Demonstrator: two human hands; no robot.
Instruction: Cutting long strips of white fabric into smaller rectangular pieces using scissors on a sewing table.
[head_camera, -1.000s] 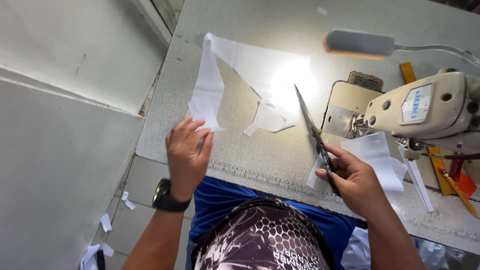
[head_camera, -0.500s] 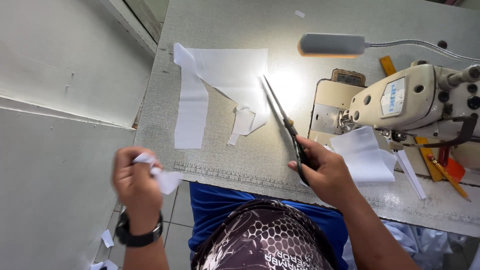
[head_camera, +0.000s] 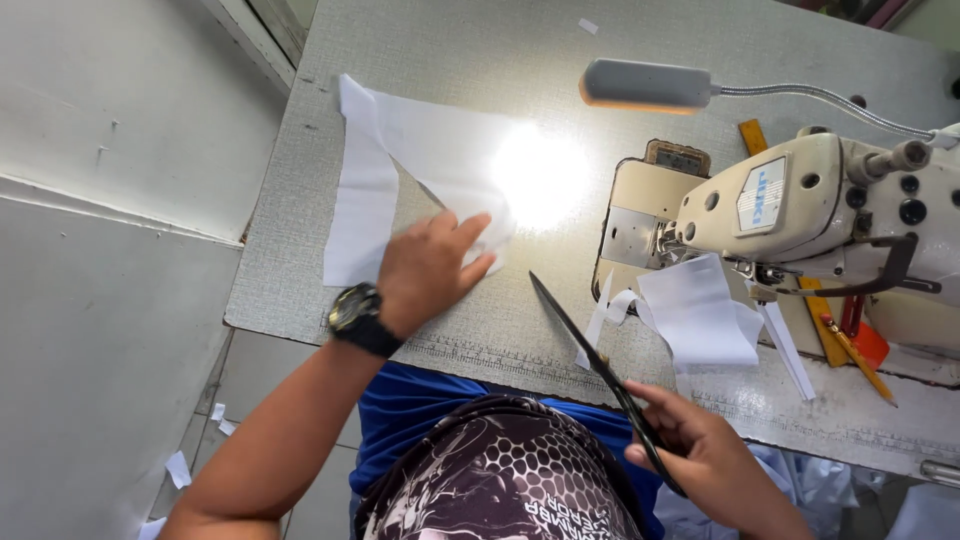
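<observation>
Left hand: the left hand (head_camera: 425, 275), a dark watch (head_camera: 358, 318) on its wrist, lies flat with fingers spread on the cloth (head_camera: 420, 175), pinning it; it grips nothing.
Right hand: the right hand (head_camera: 705, 450) is closed round the handles of the scissors (head_camera: 600, 368), blades together, tips pointing up towards the cloth.
Cloth: a thin white cut piece with straight edges, lying flat on the table (head_camera: 300, 250), left of the sewing machine (head_camera: 800, 215).
Doing it well: keep the palm pressing the cloth smooth and the fingers well apart from the blades.
Textures: speckled grey tabletop; glossy cream machine; lamp (head_camera: 645, 85) glare on the cloth.
</observation>
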